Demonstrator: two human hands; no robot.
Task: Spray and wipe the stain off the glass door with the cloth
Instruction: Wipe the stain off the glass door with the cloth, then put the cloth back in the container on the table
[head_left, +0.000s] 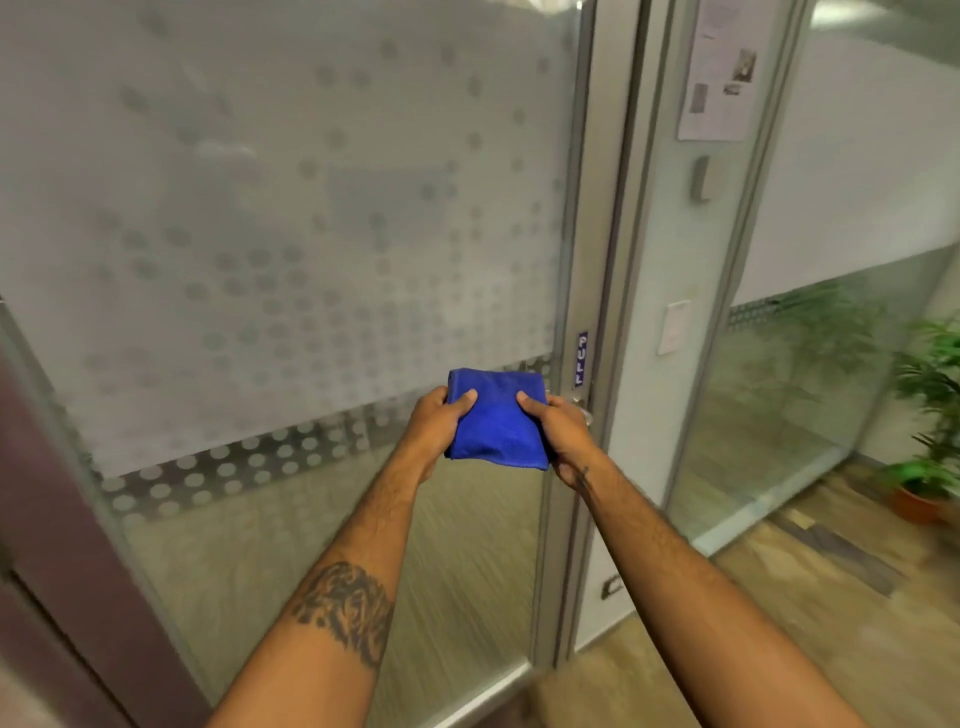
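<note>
A folded blue cloth (496, 415) is held in front of the glass door (291, 218), a frosted pane with a dot pattern and a clear strip at the bottom. My left hand (434, 423) grips the cloth's left edge, thumb on top. My right hand (558, 431) grips its right edge, thumb on top. The cloth hangs a short way off the glass, near the door's right edge and its handle (583, 410). No spray bottle is in view. The frame is blurred and I cannot pick out a stain on the glass.
A metal door frame (618, 260) runs down right of the cloth, with a blue sticker (581, 359). Further right are a glass partition with a paper notice (719, 73), a potted plant (930, 415) on the wooden floor, and a dark panel (57, 519) at far left.
</note>
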